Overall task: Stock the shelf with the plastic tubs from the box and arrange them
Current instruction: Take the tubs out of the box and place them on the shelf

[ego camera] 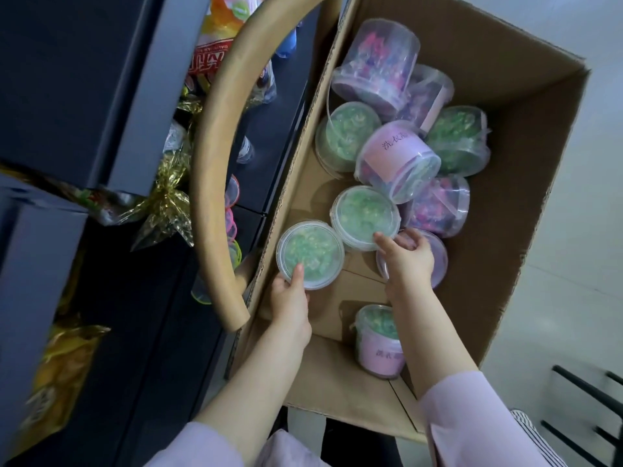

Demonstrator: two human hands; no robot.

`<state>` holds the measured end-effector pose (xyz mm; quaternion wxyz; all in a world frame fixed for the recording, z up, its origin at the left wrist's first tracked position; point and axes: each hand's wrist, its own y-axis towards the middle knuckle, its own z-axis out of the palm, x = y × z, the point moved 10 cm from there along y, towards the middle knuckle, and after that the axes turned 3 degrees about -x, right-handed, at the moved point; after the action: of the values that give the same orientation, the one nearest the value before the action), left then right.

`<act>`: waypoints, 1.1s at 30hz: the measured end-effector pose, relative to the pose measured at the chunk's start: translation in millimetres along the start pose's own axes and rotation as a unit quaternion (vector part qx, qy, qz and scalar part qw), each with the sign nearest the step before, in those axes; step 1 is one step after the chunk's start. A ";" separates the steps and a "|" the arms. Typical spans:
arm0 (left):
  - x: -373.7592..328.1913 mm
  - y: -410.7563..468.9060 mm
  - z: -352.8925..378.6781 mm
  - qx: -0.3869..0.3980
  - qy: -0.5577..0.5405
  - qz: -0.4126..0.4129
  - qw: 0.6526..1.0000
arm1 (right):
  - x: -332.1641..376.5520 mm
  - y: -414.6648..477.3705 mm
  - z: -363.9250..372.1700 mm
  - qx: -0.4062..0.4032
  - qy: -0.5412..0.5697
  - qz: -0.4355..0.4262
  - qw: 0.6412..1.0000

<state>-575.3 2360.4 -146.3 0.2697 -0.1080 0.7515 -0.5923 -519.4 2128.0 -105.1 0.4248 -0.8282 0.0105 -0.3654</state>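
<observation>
Gripping green tub (310, 254) with left hand (290, 299), clutching purple tub (441, 264) with right hand (409, 259); plenty more in box (505, 146), so likely early, most stocking left.

Purple tub (439, 256) half behind the right hand (409, 261); blurry yellow packet (57, 375) at left.

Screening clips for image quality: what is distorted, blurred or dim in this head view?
Head view: wide-angle distortion bends the brown cardboard box flap into an arc; the dark shelf unit and yellow packets at left are dim and motion-smeared; the left hand gripping the clear green-filled tub is sharp; soft light, no harsh glare.
</observation>
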 end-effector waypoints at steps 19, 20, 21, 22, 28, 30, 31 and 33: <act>13.5 -174.4 -53.8 0.062 -0.113 0.035 0.991 | 82.5 -101.5 -107.2 0.195 0.124 0.018 0.973; 11.6 -196.6 -65.3 0.063 -0.126 0.044 0.989 | 96.2 -119.8 -113.0 0.214 0.121 0.005 0.969; 8.0 -218.8 -79.3 0.062 -0.138 0.060 0.987 | 110.2 -140.3 -117.1 0.236 0.120 -0.010 0.964; 3.6 -240.1 -96.0 0.060 -0.150 0.080 0.984 | 123.3 -162.4 -119.9 0.260 0.116 -0.027 0.958; -17.9 -358.6 -230.9 0.023 -0.234 0.217 0.948 | 162.6 -328.3 -112.1 0.400 0.059 -0.119 0.907; -17.5 -393.2 -284.2 0.007 -0.267 0.260 0.928 | 159.2 -394.3 -106.1 0.451 0.032 -0.154 0.879; -14.5 -409.6 -313.7 -0.002 -0.285 0.280 0.917 | 153.1 -428.7 -103.3 0.476 0.020 -0.170 0.862; -3.5 -440.1 -375.2 -0.022 -0.321 0.313 0.893 | 134.3 -495.7 -96.7 0.531 0.019 -0.187 0.826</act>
<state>-841.7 2553.2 329.4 0.6657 -0.0571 0.6314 -0.3936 -625.7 2333.3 363.5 0.7224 -0.4537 -0.3320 -0.4027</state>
